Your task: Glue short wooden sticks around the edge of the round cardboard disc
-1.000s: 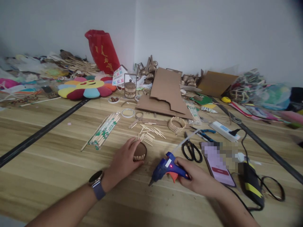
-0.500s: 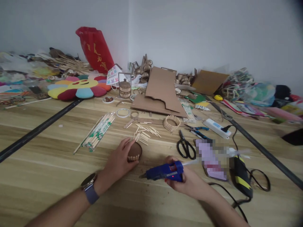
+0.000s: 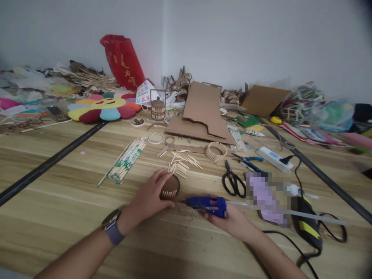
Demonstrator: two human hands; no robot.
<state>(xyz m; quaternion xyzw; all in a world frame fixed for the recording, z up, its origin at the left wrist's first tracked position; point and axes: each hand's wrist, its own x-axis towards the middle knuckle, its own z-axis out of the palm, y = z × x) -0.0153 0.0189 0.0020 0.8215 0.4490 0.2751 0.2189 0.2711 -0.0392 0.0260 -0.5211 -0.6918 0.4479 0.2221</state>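
The left hand (image 3: 149,195) reaches in from the lower left, its forearm slanting up over the counter (image 3: 81,221), with a watch (image 3: 112,223) on the wrist. Its fingers curve around the near left side of a round cardboard base (image 3: 170,183), thumb at the front and index finger along the far left, gripping it on the counter. Short sticks stand along the base's near edge.

The right hand (image 3: 225,223) comes from the lower right, its fingers wrapped around the handle of a blue glue gun (image 3: 203,203). The gun lies nearly level and points left, its nozzle just beside the left thumb; whether the two touch, I cannot tell. A red light glows on its side, near a pale label too small to read.

Gold characters run down the red bag (image 3: 123,62), too blurred to read surely. Green print marks the stick packet (image 3: 128,161), and the phone's (image 3: 266,195) screen is pixelated.
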